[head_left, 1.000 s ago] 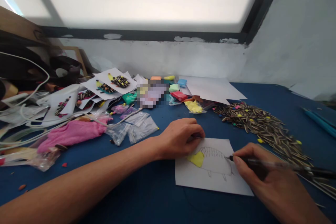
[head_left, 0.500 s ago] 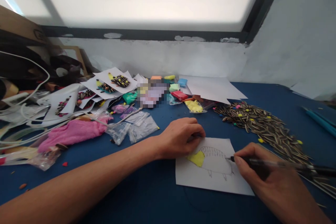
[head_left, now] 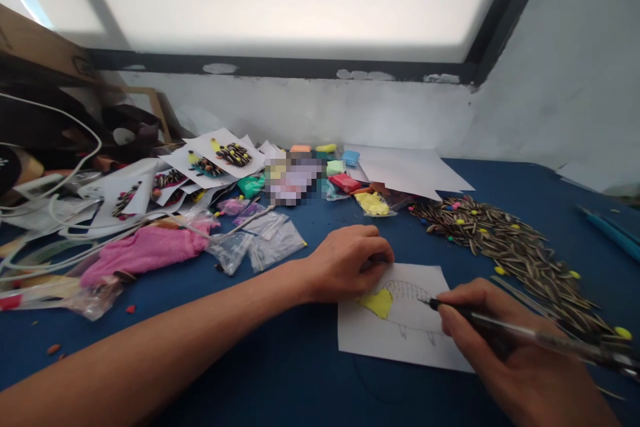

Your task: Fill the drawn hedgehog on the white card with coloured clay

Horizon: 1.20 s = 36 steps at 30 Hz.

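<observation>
— Spotted the pen where?

— Found it in the right hand, pinched tightly between thumb and fingers, slanting with its tip at the drawing (could not tell whether touching the paper or just above).

— And the paper?

— Saw it flat on the blue desk, its right side partly covered by the right hand. Made out a rounded outline, rows of short strokes along the top, stubby legs below and a yellow patch at the left end.

— Checked the left hand too?

— Noticed it loosely curled, resting over the paper's upper left corner, near the yellow patch. Could not tell about anything inside (fingers tucked under).

— Noticed other things nearby?

— Saw a heap of striped seeds beyond the right hand, with a yellow ball at its edge. Found clear bags beyond the left forearm, a pink lump farther left, and white sheets at the back.
</observation>
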Tool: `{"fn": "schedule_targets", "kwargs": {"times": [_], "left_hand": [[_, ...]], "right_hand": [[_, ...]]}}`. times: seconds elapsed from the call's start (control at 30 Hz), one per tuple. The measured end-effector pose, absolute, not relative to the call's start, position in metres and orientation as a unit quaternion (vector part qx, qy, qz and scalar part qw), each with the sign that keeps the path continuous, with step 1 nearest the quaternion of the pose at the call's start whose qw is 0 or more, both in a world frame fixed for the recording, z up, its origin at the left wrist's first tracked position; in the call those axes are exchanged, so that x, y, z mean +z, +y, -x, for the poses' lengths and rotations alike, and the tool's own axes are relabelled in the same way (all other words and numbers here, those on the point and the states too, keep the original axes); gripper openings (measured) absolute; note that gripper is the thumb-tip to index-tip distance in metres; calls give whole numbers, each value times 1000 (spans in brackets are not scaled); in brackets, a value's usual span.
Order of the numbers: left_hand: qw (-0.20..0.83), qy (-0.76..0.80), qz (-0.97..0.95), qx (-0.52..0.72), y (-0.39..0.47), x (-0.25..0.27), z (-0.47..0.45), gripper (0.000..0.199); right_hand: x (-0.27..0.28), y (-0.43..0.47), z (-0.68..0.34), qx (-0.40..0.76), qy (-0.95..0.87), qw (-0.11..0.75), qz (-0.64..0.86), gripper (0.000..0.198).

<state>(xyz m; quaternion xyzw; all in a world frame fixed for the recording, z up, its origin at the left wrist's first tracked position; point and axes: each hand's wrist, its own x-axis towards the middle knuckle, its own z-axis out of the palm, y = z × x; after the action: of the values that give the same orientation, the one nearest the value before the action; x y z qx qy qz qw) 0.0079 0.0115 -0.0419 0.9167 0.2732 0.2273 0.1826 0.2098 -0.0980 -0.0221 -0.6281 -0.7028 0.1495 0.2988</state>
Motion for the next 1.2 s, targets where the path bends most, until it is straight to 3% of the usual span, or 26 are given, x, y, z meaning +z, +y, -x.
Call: {"fn": "schedule_targets", "kwargs": {"times": [0.4,1.2], "left_hand": [[178,265,-915,245,11,-44,-8,16],[175,265,-917,242,12,-43,-7,16]], "right_hand": [[-28,-94,-191,204,-712,302,600,22],[-31,-90,-202,177,-751,261,581,18]]}}
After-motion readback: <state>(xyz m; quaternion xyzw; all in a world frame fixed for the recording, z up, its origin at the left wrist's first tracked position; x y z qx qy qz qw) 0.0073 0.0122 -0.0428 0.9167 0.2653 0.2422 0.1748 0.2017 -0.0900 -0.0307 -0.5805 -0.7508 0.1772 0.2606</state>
